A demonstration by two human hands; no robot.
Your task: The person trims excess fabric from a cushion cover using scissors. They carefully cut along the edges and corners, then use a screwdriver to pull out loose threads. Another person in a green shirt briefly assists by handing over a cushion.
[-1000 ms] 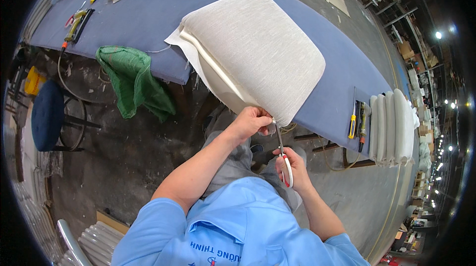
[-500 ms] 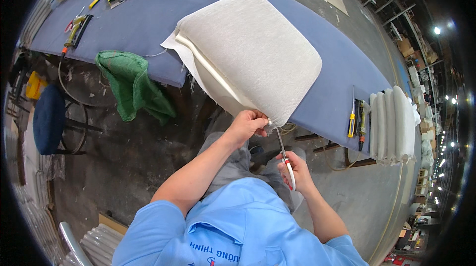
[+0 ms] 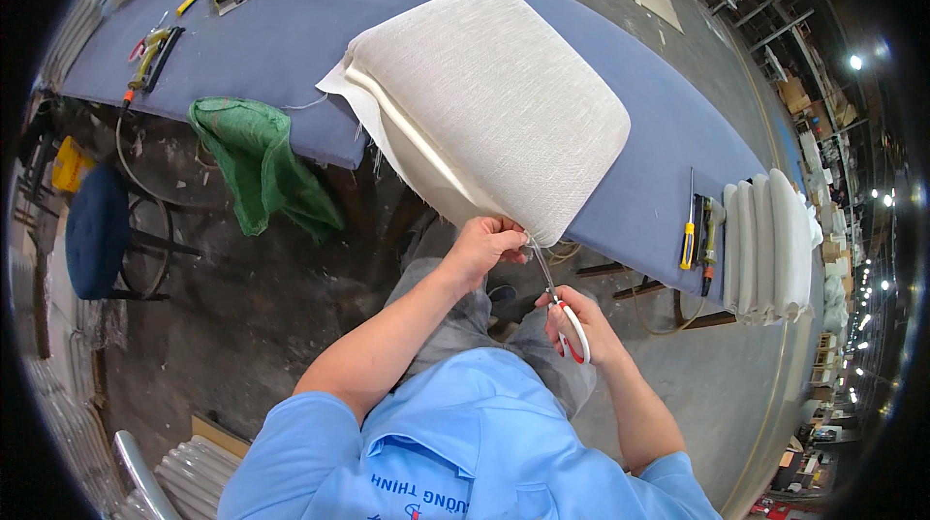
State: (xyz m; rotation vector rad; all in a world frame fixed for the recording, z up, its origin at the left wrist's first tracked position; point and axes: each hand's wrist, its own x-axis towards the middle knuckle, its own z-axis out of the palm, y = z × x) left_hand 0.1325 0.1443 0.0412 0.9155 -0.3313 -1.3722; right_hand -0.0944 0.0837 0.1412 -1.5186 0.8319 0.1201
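Since the frame half a second ago, the handle loop of the scissors (image 3: 577, 328) has swung outward to the right, while the cushion (image 3: 494, 103) has kept nearly the same place. From the head view, the pale grey cushion sits ahead of the person, lying partly on the blue tabletop (image 3: 668, 157), its near corner and loose fabric flap jutting past the edge over the lap and floor (image 3: 242, 326). White piping runs along its near-left side. The left hand (image 3: 481, 251) has thumb and fingers pinched together on the cushion's near corner, and the right hand (image 3: 596, 324) is wrapped around the scissors' handles, below and to the right of the left hand. The blades point up to that corner, their tips close to the left fingertips; whether they touch fabric cannot be told. On the right, a strip of blue separates the cushion from a yellow-handled screwdriver (image 3: 689, 244) and a row of grey pads (image 3: 765, 249) near the table's end. Leftward, a green sack (image 3: 242, 152) hangs down from the table edge, well apart from the left forearm, with a dark blue stool (image 3: 97, 234) farther out.
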